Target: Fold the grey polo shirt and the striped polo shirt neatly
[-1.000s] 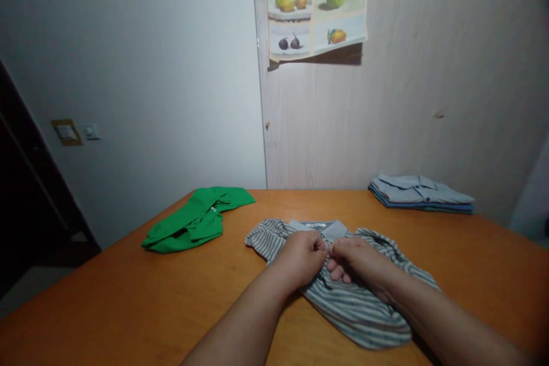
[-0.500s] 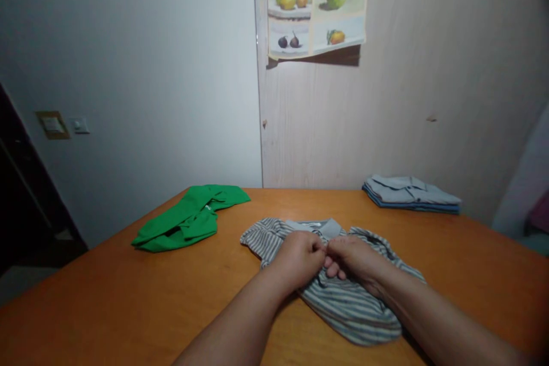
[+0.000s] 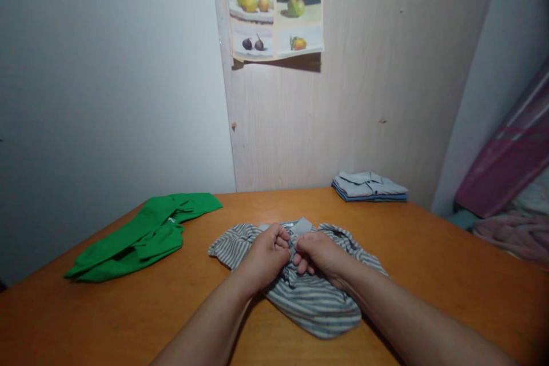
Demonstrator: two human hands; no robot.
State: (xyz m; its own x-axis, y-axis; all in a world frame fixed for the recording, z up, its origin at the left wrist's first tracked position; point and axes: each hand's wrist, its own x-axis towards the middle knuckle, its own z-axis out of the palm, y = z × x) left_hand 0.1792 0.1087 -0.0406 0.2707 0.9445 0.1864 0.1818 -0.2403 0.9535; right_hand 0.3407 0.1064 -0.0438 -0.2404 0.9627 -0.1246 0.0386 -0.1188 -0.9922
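A grey-and-white striped shirt lies bunched on the table in front of me, its pale grey collar toward the far side. Just below that collar, my left hand is closed with curled fingers at the shirt's front opening. Close beside it, my right hand pinches the front edge, thumb on top and the other fingers folded under. A narrow gap separates the two hands. Their fingers cover the bit of cloth between them, so any button there is hidden.
On the orange-brown wooden table, a crumpled green garment lies to the left. A stack of folded shirts sits at the far right edge. Behind the table is a wall with a fruit picture. Pink fabric hangs at right.
The view has turned to the right, so everything sits further left. My left hand has drawn slightly apart from the right, its fingertips now showing. The shirt stays in place.
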